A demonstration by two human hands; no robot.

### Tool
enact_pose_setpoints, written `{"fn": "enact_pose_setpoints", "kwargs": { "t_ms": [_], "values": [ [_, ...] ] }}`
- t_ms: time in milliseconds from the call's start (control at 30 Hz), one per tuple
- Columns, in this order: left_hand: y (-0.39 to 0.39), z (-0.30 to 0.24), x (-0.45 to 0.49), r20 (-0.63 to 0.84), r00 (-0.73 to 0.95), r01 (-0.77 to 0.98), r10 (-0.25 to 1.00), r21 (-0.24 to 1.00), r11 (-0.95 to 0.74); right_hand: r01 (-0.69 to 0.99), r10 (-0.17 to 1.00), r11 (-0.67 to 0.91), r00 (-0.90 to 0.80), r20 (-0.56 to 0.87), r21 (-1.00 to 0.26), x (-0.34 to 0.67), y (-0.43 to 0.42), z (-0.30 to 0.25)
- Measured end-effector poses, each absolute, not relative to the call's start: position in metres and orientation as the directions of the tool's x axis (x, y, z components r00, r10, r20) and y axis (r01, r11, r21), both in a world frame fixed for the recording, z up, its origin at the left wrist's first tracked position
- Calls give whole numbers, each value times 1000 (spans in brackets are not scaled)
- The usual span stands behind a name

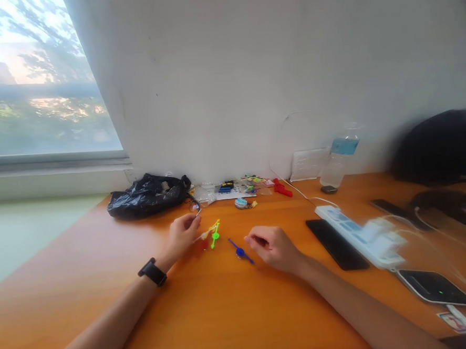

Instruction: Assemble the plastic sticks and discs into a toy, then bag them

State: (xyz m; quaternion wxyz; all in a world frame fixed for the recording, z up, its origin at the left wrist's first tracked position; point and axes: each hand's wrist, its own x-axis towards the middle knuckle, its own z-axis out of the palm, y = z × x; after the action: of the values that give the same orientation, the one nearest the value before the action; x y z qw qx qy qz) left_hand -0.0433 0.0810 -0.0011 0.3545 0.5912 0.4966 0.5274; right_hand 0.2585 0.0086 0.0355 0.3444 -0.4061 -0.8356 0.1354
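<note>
My left hand, with a black watch on its wrist, is closed in a pinch above the table, left of the small plastic pieces. What its fingers hold, if anything, is too small to make out. Just right of them is a bright green arrow-shaped piece, beside a yellow piece. My right hand has its fingers curled with the fingertips together; whatever is between them is hidden. A blue arrow-shaped piece with a round middle lies on the table left of that hand.
A black plastic bag lies at the back left. Small bagged parts, a round tin and a red piece sit along the wall. On the right are a bottle, a black phone, a power strip and cables.
</note>
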Motion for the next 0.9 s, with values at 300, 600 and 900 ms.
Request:
{"fn": "enact_pose_setpoints", "kwargs": {
  "t_ms": [300, 600, 900],
  "values": [
    [58, 8, -31, 373, 156, 432, 914, 807, -403, 598, 769, 637, -440, 464, -487, 258, 8, 38],
    [54, 2, -24, 463, 394, 523, 794, 598, -608, 612, 785, 617, -429, 448, -495, 259, 9, 38],
    [56, -2, -28, 461, 302, 483, 835, 681, -550, 638, 788, 607, -406, 463, -473, 260, 11, 37]
  ]
}}
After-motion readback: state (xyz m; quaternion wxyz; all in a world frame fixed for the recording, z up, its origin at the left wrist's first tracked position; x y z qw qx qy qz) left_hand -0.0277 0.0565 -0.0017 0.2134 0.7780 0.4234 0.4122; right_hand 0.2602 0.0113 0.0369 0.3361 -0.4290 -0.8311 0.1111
